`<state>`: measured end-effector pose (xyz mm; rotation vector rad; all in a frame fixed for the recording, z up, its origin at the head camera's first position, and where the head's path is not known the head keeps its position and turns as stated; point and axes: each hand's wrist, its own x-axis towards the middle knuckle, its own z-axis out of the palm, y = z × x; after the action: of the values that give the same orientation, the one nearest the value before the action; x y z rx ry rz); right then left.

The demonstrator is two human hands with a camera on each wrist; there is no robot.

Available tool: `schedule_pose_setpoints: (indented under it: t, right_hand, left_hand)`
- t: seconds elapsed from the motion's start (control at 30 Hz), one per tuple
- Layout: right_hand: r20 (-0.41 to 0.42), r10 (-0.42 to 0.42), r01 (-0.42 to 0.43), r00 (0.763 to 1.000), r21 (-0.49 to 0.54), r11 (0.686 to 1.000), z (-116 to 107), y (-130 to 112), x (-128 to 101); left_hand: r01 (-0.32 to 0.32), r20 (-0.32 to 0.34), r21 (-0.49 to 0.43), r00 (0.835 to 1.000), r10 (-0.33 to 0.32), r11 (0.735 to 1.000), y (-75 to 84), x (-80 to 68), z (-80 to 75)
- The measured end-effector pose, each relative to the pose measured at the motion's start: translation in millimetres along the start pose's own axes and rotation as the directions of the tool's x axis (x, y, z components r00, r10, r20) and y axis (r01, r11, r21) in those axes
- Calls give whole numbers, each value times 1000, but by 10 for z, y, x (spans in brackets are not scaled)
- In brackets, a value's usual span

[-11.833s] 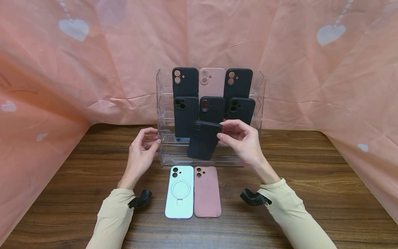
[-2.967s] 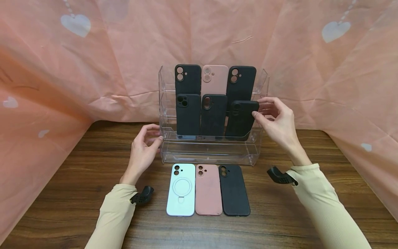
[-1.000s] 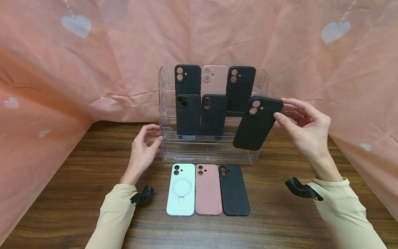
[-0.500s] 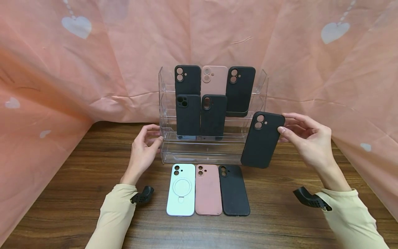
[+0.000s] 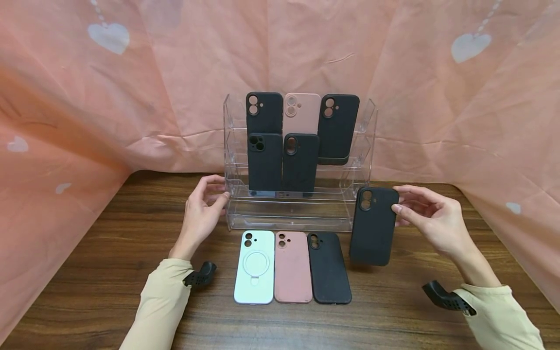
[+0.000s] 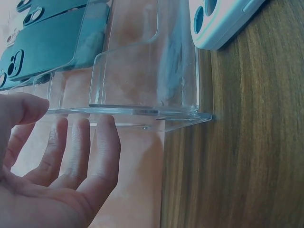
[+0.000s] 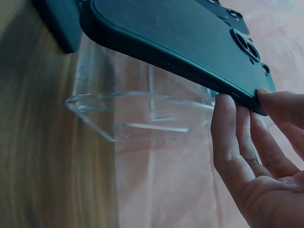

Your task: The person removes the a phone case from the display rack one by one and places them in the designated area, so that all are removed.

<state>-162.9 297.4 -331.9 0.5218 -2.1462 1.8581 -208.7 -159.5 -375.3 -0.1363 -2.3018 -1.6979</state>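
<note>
Three cases (image 5: 292, 267) lie in a row on the tabletop (image 5: 393, 311), the right hand (image 5: 430, 216) pinches a fourth black case (image 5: 373, 226) at their 3 o'clock side, five cases wait in the clear rack (image 5: 365, 146), and the left hand (image 5: 202, 214) touches the rack with loose fingers

black case (image 5: 373, 227), pink case (image 5: 292, 267), white case (image 5: 254, 267), peach heart-print curtain (image 5: 109, 87)

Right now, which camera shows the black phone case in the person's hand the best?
The head view: the whole black phone case shows, camera holes at its top, pinched by the right hand above the table. The right wrist view shows only its side edge and back, close up. The left wrist view doesn't show it.
</note>
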Motion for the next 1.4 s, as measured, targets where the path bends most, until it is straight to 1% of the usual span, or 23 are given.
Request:
schedule_pose_setpoints:
  t: [0.4, 0.6, 0.8, 1.03, 1.23, 1.4]
  right_hand:
    - [126, 37, -34, 991, -26, 999, -98, 204, -158]
    - [167, 73, -60, 983, -81, 995, -131, 251, -188]
    - [213, 98, -76, 972, -110, 991, -150, 313, -240]
    - [232, 130, -99, 964, -142, 985, -146, 353, -273]
    - [256, 163, -131, 953, -140, 981, -139, 384, -298]
    - [272, 203, -154, 941, -194, 969, -112, 418, -318]
  left_hand:
    - [1, 4, -7, 1000, -1, 1000, -6, 18, -5]
    - [6, 4, -6, 1000, -6, 1000, 13, 27, -14]
    - [11, 11, -10, 1000, -10, 1000, 4, 25, -8]
    - [3, 8, -9, 1000, -3, 1000, 5, 14, -12]
    - [4, 10, -5, 1000, -4, 1000, 7, 16, -9]
    - [6, 13, -11, 1000, -6, 1000, 3, 17, -6]
